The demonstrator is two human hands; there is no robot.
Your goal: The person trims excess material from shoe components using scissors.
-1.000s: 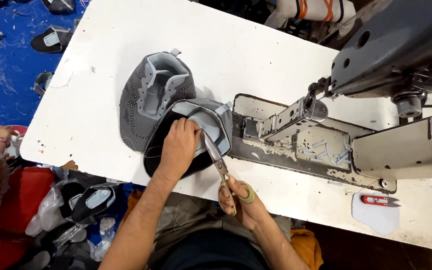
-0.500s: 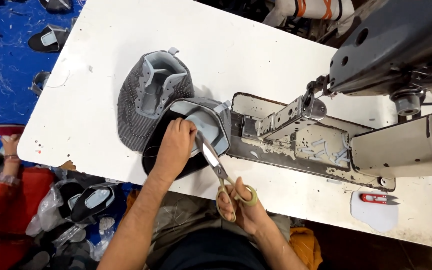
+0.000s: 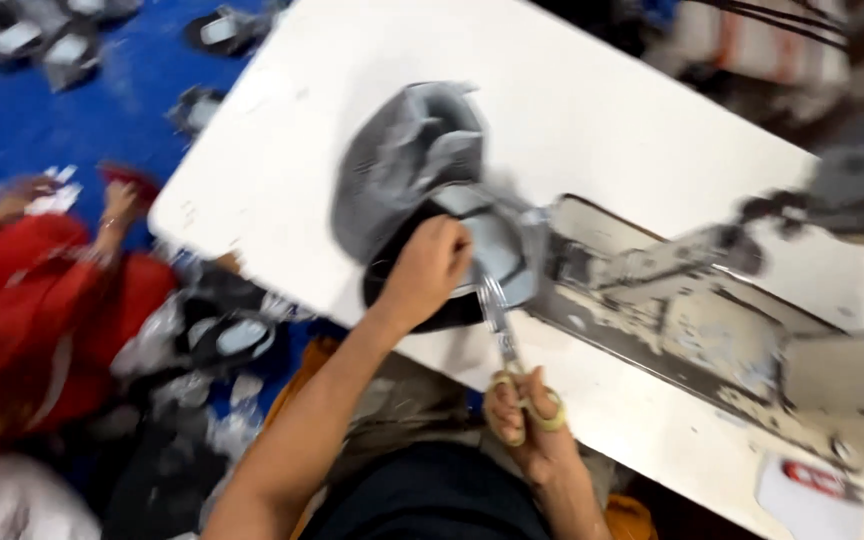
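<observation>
Shoe upper [image 3: 407,170] — grey, with a dark piece under it — lies at the near edge of the white table [image 3: 592,110], beside the sewing machine [image 3: 712,300]. Left hand [image 3: 427,270] presses flat on it, fingers curled at the edge. Right hand [image 3: 532,425] grips yellow-handled scissors [image 3: 507,350], blades pointing at the fabric by the left fingertips. Best to keep the cloth pinned taut and snip short, blade tips clear of those fingers — the picture is blurred here.

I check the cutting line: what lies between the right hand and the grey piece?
Head view: only the scissors, blades reaching from right hand to grey piece.
</observation>
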